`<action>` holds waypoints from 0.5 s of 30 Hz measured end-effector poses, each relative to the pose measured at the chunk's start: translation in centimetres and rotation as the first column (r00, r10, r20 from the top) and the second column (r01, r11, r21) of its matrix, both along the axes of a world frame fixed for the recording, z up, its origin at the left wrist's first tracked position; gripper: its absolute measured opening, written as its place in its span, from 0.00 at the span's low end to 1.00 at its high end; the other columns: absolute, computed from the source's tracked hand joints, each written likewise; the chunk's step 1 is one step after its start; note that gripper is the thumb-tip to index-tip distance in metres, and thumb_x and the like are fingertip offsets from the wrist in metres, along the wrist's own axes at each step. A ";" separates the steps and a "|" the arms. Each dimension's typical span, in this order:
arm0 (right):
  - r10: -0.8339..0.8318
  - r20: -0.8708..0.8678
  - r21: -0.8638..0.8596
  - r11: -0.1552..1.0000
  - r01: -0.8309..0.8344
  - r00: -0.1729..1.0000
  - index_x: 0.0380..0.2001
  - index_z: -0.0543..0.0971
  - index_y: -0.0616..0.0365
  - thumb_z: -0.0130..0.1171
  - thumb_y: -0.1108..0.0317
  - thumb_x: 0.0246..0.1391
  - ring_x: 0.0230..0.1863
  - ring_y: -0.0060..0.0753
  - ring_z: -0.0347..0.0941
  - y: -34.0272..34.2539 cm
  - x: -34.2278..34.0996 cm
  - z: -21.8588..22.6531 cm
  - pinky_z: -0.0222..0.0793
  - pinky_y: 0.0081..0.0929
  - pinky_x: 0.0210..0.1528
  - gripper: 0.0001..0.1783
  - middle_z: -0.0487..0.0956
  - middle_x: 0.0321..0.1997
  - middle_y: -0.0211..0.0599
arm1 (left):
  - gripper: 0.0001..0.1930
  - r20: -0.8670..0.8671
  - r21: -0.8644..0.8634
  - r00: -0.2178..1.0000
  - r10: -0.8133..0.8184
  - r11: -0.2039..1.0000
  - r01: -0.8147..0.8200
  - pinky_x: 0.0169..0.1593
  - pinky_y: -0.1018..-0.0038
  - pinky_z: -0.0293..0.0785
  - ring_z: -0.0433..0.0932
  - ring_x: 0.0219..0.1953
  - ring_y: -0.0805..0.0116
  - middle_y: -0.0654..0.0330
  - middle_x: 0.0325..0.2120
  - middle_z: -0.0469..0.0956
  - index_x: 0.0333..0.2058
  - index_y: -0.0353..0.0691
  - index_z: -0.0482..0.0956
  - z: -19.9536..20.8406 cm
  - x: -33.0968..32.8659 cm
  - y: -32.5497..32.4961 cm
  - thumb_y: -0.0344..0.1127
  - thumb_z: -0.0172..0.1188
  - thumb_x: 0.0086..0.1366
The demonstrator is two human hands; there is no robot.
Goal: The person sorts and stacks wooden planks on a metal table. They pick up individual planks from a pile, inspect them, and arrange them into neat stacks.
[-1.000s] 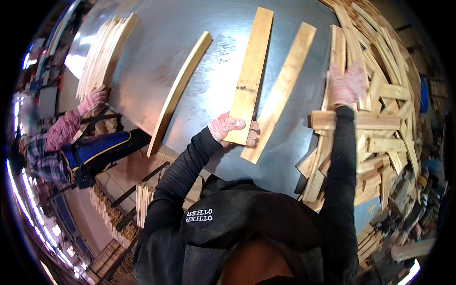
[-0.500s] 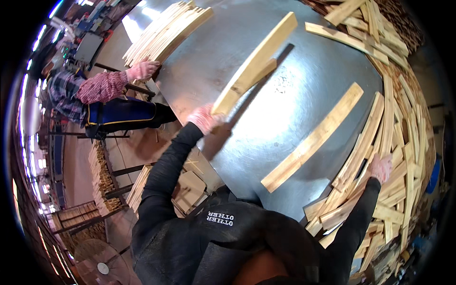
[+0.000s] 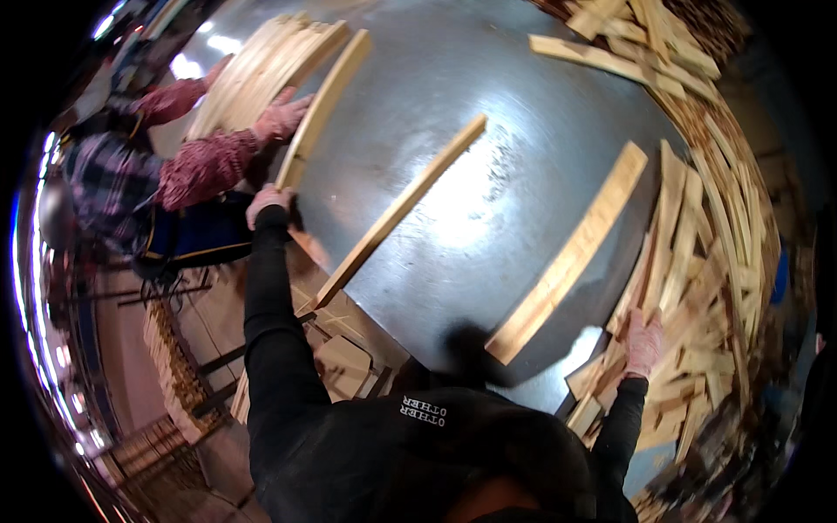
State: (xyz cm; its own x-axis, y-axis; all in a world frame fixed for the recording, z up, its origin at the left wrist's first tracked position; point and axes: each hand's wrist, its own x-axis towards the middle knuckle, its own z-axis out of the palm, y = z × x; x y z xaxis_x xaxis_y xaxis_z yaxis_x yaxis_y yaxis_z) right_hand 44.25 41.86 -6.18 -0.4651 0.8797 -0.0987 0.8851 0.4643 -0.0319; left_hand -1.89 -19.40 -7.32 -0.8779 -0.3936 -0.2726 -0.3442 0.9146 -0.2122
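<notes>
My left hand (image 3: 269,205), in a pink glove, is closed around the near end of a long pale wooden board (image 3: 327,105) at the table's left side. The board stands on its narrow edge or is tilted, beside a co-worker's gloved hand (image 3: 283,115). A second wooden board (image 3: 405,205) lies aslant across the table, its near end past the edge. Farther right lies a wider, knotty wooden board (image 3: 571,248). My right hand (image 3: 643,344), also gloved, rests at the loose pile of boards (image 3: 697,288); whether it grips one is unclear through blur.
The co-worker (image 3: 113,179) stands at the left, arms around a neat stack of boards (image 3: 261,70) on the metal table (image 3: 523,174). More loose boards (image 3: 610,61) lie at the far right. Below the left edge are a chair (image 3: 342,366) and stacked wood (image 3: 170,366).
My left hand has carried its board leftward toward the stack; the slanting board once beneath it now lies separate. My right hand has shifted nearer along the pile. The co-worker has leaned in.
</notes>
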 end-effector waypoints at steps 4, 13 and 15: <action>-0.112 -0.138 -0.224 0.971 0.079 0.984 0.65 0.62 0.63 0.51 0.41 0.57 0.68 0.54 0.59 -5.9 -0.5 2.5 0.55 0.39 0.68 0.43 0.65 0.65 0.60 | 0.28 -0.063 0.066 0.985 -0.159 0.984 0.163 0.53 0.55 0.72 0.76 0.52 0.49 0.50 0.46 0.79 0.50 0.47 0.76 1.2 0.4 -0.9 0.61 0.50 0.62; -0.155 -0.198 -0.315 0.945 0.087 0.968 0.63 0.65 0.62 0.57 0.44 0.56 0.65 0.56 0.63 -4.9 -0.8 3.6 0.59 0.38 0.65 0.40 0.68 0.63 0.61 | 0.25 -0.053 0.041 0.963 -0.266 0.963 0.268 0.48 0.53 0.73 0.77 0.47 0.43 0.44 0.42 0.79 0.44 0.41 0.74 -0.5 -2.2 -0.2 0.59 0.49 0.66; -0.313 -0.354 -0.536 0.840 0.083 0.881 0.63 0.66 0.61 0.59 0.45 0.55 0.62 0.53 0.67 -4.1 1.0 1.7 0.61 0.36 0.64 0.40 0.70 0.61 0.57 | 0.24 -0.001 0.031 0.953 -0.302 0.953 0.302 0.47 0.55 0.73 0.78 0.46 0.45 0.46 0.40 0.80 0.43 0.41 0.77 0.3 -2.6 1.2 0.58 0.52 0.64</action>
State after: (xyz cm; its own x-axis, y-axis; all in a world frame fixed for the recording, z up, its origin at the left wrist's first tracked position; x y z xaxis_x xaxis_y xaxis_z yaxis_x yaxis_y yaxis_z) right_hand 45.22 37.71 -4.45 -0.3829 0.8408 -0.3826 0.8034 0.0986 -0.5872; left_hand -4.51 -18.17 -6.97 -0.9534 -0.1021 -0.2840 -0.0505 0.9817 -0.1834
